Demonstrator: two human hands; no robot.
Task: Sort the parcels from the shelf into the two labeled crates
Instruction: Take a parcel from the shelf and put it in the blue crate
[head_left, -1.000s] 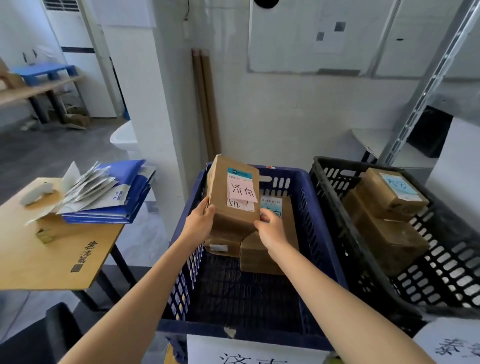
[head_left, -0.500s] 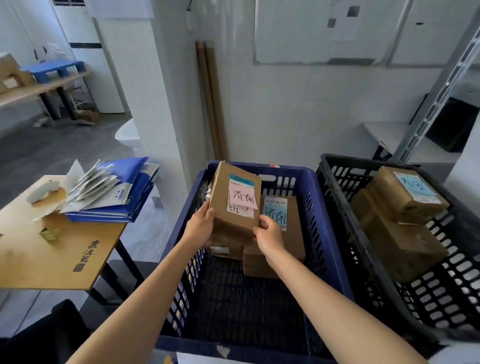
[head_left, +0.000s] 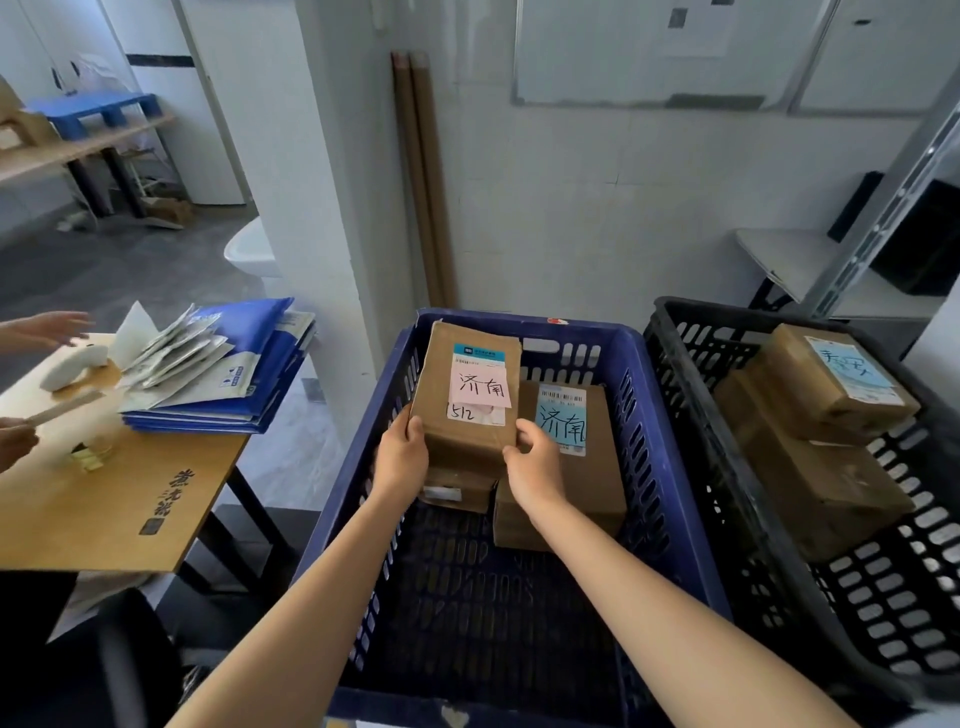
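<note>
Inside slotted blue plastic crate (head_left: 649, 415): left hand (head_left: 402, 457), right hand (head_left: 535, 470) clasp boxy brown cardboard parcel (head_left: 467, 395).

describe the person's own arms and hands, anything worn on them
Both forearms are bare right up to the bottom edge of the picture: no sleeves show. The left hand and right hand wear no gloves, and no watch, ring or wristband is visible on the sides that show.
</note>
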